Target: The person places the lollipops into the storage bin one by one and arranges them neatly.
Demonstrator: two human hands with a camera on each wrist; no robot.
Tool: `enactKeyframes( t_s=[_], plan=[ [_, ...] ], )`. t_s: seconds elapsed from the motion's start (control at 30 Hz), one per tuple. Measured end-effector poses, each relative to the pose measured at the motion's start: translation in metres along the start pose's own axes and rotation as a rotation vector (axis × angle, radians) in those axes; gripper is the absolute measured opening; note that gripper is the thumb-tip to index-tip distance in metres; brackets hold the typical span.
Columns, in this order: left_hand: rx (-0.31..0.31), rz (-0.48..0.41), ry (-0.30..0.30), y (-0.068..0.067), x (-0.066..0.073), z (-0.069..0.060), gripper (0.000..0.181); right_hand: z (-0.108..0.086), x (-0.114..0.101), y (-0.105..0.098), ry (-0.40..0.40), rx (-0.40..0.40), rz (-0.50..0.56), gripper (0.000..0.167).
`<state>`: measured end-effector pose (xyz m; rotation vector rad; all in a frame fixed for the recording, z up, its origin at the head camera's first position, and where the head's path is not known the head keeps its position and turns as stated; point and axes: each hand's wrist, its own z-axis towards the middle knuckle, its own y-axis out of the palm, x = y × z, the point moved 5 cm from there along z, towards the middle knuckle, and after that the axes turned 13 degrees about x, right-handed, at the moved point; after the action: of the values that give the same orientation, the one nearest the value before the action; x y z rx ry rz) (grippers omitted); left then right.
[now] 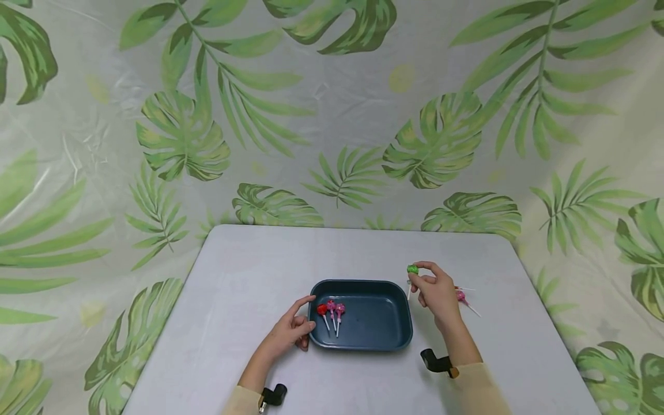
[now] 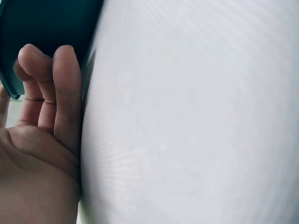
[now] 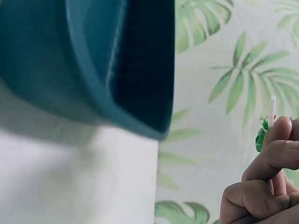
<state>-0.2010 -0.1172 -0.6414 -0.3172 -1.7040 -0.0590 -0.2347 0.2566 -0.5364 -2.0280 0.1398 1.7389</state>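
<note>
A dark blue rectangular tray lies on the white table, with a red lollipop and two pink lollipops inside at its left end. My left hand touches the tray's left side, index finger stretched to the rim and thumb lower down. In the left wrist view its other fingers are loosely bent beside the tray wall. Past the tray's right end, my right hand pinches a green-wrapped lollipop by its head, stick pointing down. The right wrist view shows this lollipop partly hidden by fingers.
Right of my right hand, a pink lollipop lies on the table, beside another stick partly covered by the hand. A leaf-patterned curtain hangs behind the table's far edge. Each wrist carries a small black camera.
</note>
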Motion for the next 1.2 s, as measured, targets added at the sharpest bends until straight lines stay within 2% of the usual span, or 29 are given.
enactKeyframes(
  t_s=[0.23, 0.57, 0.77, 1.2],
  plan=[
    [0.002, 0.012, -0.001, -0.001, 0.0, 0.0, 0.066, -0.019, -0.004, 0.025, -0.016, -0.064, -0.019, 0.035],
    [0.004, 0.013, 0.0, -0.001, 0.0, 0.0, 0.066, -0.045, -0.003, 0.059, -0.024, -0.141, 0.035, 0.033],
    [-0.001, 0.004, -0.003, -0.001, 0.0, 0.001, 0.067, -0.052, 0.006, 0.078, -0.019, -0.17, 0.049, 0.031],
    [-0.005, 0.002, 0.011, 0.0, 0.001, -0.001, 0.067, -0.058, 0.027, 0.113, 0.006, -0.229, -0.03, 0.027]
  ],
)
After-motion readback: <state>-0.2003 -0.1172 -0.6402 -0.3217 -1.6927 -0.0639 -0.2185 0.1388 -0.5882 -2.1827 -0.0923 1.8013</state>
